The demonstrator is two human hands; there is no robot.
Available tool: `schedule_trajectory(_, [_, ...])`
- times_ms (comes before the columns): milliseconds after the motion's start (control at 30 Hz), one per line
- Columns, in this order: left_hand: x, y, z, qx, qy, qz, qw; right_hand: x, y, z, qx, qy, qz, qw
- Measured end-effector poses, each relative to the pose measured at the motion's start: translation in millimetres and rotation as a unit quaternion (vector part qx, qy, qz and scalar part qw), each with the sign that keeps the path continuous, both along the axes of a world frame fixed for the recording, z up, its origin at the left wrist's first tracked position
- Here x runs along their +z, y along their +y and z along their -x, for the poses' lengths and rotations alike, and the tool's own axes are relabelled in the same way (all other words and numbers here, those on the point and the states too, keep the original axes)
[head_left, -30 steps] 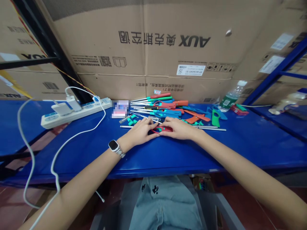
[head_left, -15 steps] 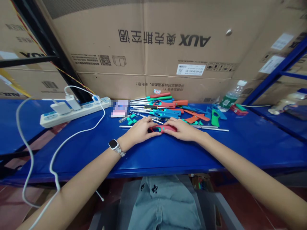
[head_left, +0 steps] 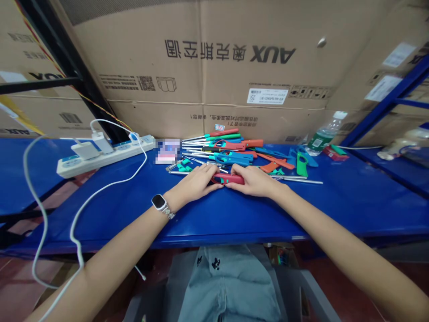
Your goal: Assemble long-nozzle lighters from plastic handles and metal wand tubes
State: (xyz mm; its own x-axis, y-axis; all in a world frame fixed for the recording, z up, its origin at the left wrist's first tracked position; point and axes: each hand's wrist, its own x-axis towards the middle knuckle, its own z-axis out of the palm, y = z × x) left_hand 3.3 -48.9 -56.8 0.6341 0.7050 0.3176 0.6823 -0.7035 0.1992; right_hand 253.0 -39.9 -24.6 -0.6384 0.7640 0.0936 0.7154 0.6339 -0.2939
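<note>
Between my two hands, just above the blue table's surface, is a red lighter casing [head_left: 233,179] with green inside its trigger opening. Its left end is gripped by my left hand [head_left: 200,181], fingers bent over the far side and thumb along the near side. My right hand [head_left: 255,180] pinches the right end between thumb and fingers. Part of the casing is hidden under the fingers. Right behind the hands lie assembled long-reach lighters, among them a blue lighter [head_left: 234,158] and a red lighter [head_left: 231,145]. Small green parts [head_left: 184,166] and thin metal tubes [head_left: 300,180] lie close by.
Loose orange casings [head_left: 275,162] and a green casing [head_left: 301,164] lie to the right, near a plastic bottle [head_left: 325,134]. On the left are a white power strip [head_left: 107,156] and its cables. A large cardboard box [head_left: 134,53] stands behind the blue table [head_left: 234,219].
The red casing has turned in my hands, so its trigger opening shows less. My right fingers have shifted slightly on it. The things on the table stay in place.
</note>
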Motion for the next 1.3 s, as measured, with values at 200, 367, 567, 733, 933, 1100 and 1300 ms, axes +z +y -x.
schedule_trajectory(200, [7.4, -2, 2, -0.024, 0.002, 0.002, 1.000, -4.4, -3, 0, 0.016, -0.060, -0.082, 0.995])
schedule_trajectory(367, [11.4, 0, 8, -0.062, -0.067, 0.044, 0.995, -7.7, -6, -3, 0.028, -0.069, -0.107, 0.992])
schedule_trajectory(567, [9.5, 3, 10, -0.093, -0.108, 0.057, 0.988, -12.3, -6, -4, 0.031, -0.048, -0.121, 0.991])
schedule_trajectory(733, [12.1, 2, 9, -0.090, -0.094, 0.043, 0.991, -11.9, -9, -3, 0.028, -0.040, -0.117, 0.992])
schedule_trajectory(933, [15.8, -2, 8, -0.073, -0.078, 0.014, 0.994, -10.7, -13, -1, 0.032, -0.015, -0.103, 0.994])
schedule_trajectory(1100, [15.8, -2, 8, -0.057, -0.062, -0.008, 0.996, -10.1, -14, 2, 0.024, -0.046, -0.110, 0.993])
schedule_trajectory(1300, [18.5, -3, 7, -0.055, -0.060, -0.003, 0.997, -9.9, -13, 7, 0.027, -0.047, -0.119, 0.991])
